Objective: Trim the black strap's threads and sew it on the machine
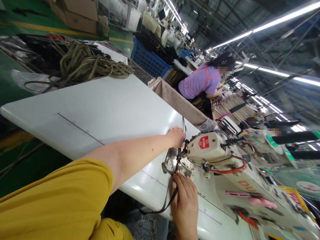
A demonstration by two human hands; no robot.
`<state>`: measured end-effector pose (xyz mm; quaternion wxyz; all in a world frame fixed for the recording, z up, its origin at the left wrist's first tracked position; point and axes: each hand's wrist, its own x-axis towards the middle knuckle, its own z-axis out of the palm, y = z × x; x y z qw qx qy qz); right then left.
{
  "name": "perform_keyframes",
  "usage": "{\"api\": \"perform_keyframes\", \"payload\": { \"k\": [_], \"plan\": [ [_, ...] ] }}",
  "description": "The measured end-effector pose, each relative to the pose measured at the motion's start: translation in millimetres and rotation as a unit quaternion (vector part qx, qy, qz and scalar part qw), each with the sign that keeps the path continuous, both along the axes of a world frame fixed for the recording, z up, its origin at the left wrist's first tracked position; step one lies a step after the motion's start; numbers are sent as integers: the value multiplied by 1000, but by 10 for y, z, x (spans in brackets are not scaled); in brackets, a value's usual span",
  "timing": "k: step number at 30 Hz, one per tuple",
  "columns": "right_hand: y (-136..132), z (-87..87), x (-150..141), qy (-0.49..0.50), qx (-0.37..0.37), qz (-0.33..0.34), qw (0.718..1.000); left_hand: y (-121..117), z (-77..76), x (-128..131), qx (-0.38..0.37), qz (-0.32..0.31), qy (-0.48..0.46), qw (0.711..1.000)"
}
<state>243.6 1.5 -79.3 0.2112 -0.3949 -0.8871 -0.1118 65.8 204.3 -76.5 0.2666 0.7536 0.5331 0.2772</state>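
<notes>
My left hand reaches across the white table to the head of the cream sewing machine. Its fingers are curled by a thin dark strap behind the needle area; what they grip is hidden. My right hand lies on the table in front of the machine, fingers closed over a dark strap that loops off the table's near edge and runs toward the metal presser plate.
A tangled heap of olive webbing sits at the table's far end. A blue crate and cardboard boxes stand beyond. A person in a purple top works at the neighbouring station. A fan stands at the right.
</notes>
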Motion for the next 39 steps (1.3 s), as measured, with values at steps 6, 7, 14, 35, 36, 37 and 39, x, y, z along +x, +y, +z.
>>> {"api": "perform_keyframes", "payload": {
  "k": [6, 7, 14, 35, 36, 37, 39],
  "plan": [
    [13, -27, 21, 4, -3, -3, 1000, 173, -42, -2, -56, -14, -130, 990],
    [14, -32, 27, 4, -2, -3, 1000, 200, -45, -8, -66, -12, -160, 985],
    [12, -40, 25, 5, -2, 0, 1000, 272, -62, -88, -153, 1, -388, 909],
    [7, -33, 17, 4, 5, -1, 1000, 264, -84, -54, -360, -71, -543, 755],
    [7, -32, 17, 3, 4, -2, 1000, 249, -103, -24, -367, -79, -531, 760],
    [7, -30, 17, 2, 3, -3, 1000, 234, -120, 1, -370, -85, -521, 764],
    [9, -25, 18, 2, 5, -2, 1000, 213, -143, 36, -370, -88, -511, 770]
  ]
}}
